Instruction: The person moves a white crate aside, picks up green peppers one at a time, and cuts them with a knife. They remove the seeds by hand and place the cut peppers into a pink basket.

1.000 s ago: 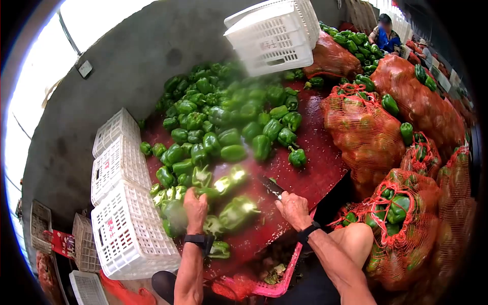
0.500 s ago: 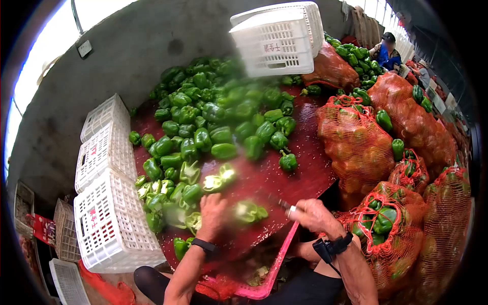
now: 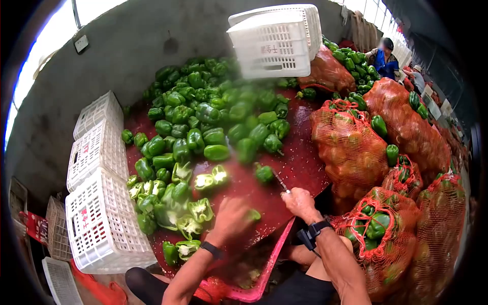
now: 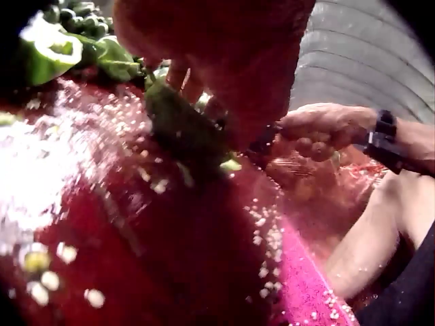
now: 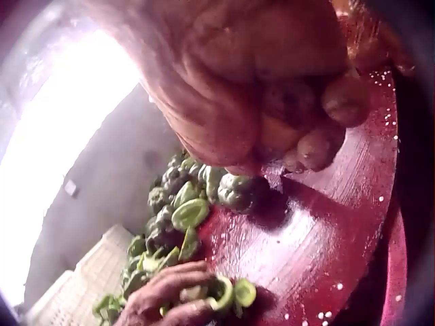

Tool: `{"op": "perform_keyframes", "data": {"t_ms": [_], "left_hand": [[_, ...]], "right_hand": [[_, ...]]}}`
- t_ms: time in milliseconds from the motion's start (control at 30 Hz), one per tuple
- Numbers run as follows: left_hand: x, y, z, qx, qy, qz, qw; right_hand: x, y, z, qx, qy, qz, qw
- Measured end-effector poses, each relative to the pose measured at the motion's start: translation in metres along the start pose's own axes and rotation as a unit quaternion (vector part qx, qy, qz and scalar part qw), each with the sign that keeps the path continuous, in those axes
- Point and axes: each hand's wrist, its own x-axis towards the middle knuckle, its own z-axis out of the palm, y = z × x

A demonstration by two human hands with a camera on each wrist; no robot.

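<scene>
My left hand (image 3: pixel 233 218) holds a cut green pepper (image 3: pixel 253 214) low over the red tabletop (image 3: pixel 239 188); the hand is blurred in the head view. In the right wrist view its fingers lie over the pale-rimmed pieces. My right hand (image 3: pixel 300 202) grips a knife (image 3: pixel 281 183) by the handle, blade pointing away from me. A whole green pepper (image 3: pixel 264 174) sits right at the blade's tip. Opened pepper halves (image 3: pixel 201 210) lie left of my left hand, some with pale insides up. Behind them spreads a large heap of whole green peppers (image 3: pixel 183 112).
White plastic crates (image 3: pixel 101 218) line the table's left side, and more white crates (image 3: pixel 272 46) stand at the back. Full orange mesh sacks (image 3: pixel 351 147) of peppers crowd the right. A pink-rimmed container (image 3: pixel 274 259) sits below the near edge. Another person (image 3: pixel 386 61) is at the far right.
Pepper halves from the middle now lie farther left. My left hand has moved right. The knife drew back, then reached forward again; the whole pepper by its tip has shifted nearer and left.
</scene>
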Motion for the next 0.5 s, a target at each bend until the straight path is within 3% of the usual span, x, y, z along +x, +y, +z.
{"op": "perform_keyframes", "data": {"t_ms": [167, 267, 367, 467, 500], "left_hand": [[-0.022, -0.027, -0.024, 0.069, 0.024, -0.096, 0.993], [-0.025, -0.047, -0.040, 0.117, 0.041, -0.146, 0.982], [-0.007, -0.031, -0.052, 0.032, 0.115, -0.133, 0.984], [0.019, -0.008, -0.059, -0.047, 0.109, -0.106, 0.987], [0.025, -0.010, -0.049, -0.045, 0.107, -0.114, 0.987]], "right_hand": [[-0.035, -0.015, 0.034, -0.032, 0.034, -0.122, 0.991], [-0.047, -0.035, 0.023, 0.007, -0.046, -0.123, 0.991], [-0.047, -0.046, 0.012, 0.023, -0.112, -0.121, 0.986], [-0.045, -0.040, 0.022, 0.069, -0.078, -0.080, 0.991], [-0.043, -0.029, 0.033, 0.101, -0.022, -0.138, 0.985]]}}
